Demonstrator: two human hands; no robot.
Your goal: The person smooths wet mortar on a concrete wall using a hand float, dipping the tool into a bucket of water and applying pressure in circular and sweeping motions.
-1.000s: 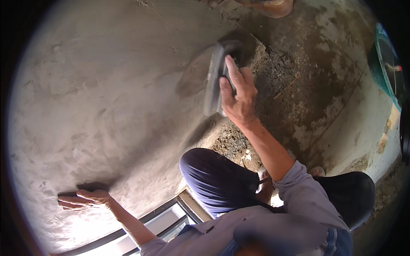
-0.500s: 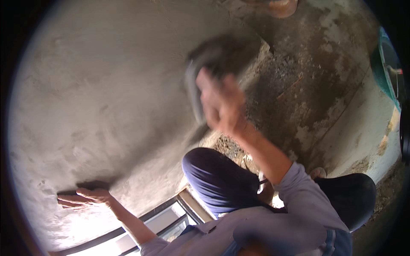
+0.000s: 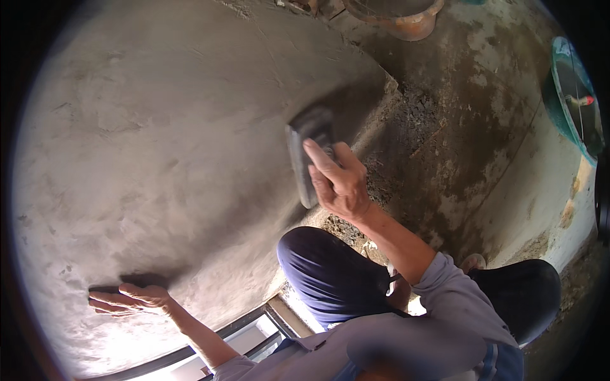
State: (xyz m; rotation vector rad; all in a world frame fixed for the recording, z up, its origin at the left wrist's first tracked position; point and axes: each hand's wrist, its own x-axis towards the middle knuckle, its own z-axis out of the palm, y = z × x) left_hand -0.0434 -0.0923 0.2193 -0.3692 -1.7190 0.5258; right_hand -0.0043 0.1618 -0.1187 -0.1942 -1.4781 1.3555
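Note:
My right hand (image 3: 343, 183) grips the handle of a dark plastering float (image 3: 300, 155), its flat face against or very near the grey plastered wall (image 3: 159, 146). The float stands close to the wall's lower edge. Over at the lower left, my left hand (image 3: 136, 298) rests on the same wall with its fingers stretched out and nothing in it. The plaster is mostly smooth, with some smears and faint lines. Shadows from both hands fall across it.
A green bucket (image 3: 559, 105) with a red-tipped tool (image 3: 584, 100) in it stands at the right. An orange-brown basin (image 3: 413, 26) sits at the far end. Crumbled mortar (image 3: 413, 105) lies along the wall's foot. A framed window (image 3: 254, 333) is at the lower left, by my knee (image 3: 324, 267).
My right hand has brought the float down along the wall, toward me. My left hand stays almost in place on the plaster.

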